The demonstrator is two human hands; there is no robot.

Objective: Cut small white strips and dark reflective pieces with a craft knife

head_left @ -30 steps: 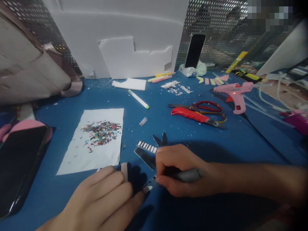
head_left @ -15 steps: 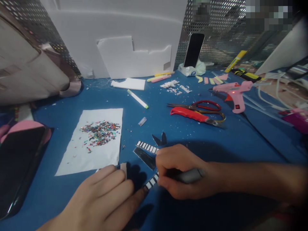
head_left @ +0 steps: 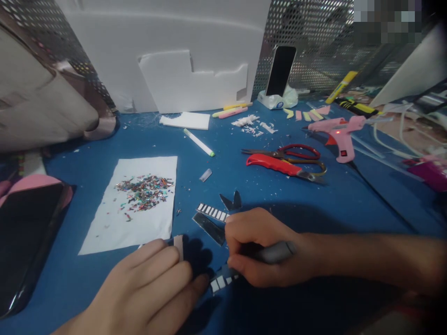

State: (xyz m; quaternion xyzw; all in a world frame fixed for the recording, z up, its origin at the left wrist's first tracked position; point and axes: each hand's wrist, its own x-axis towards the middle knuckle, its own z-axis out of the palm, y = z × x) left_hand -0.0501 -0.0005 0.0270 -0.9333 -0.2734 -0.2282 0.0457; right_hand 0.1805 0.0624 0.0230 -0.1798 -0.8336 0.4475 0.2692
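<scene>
My right hand is closed round a grey marker pen; its tip is hidden by the fingers. Beneath those fingers lies a short strip with black and white bars, its right end covered. The curled fingers of my left hand grip this strip's left end. By the left knuckles a small beige piece sticks out, and I cannot tell whether it is held. Just beyond the right hand are another barred strip, a plain black strip and a black V-shaped piece.
Glittery bits lie on white paper at left, near a dark phone. Red-handled scissors, a red-handled cutter and a pink glue gun lie right. White boards and a propped phone stand behind.
The barred strip between my hands has turned, its right end swinging towards me, and its white bars show more. The pen stays in my right hand; both hands have hardly moved.
</scene>
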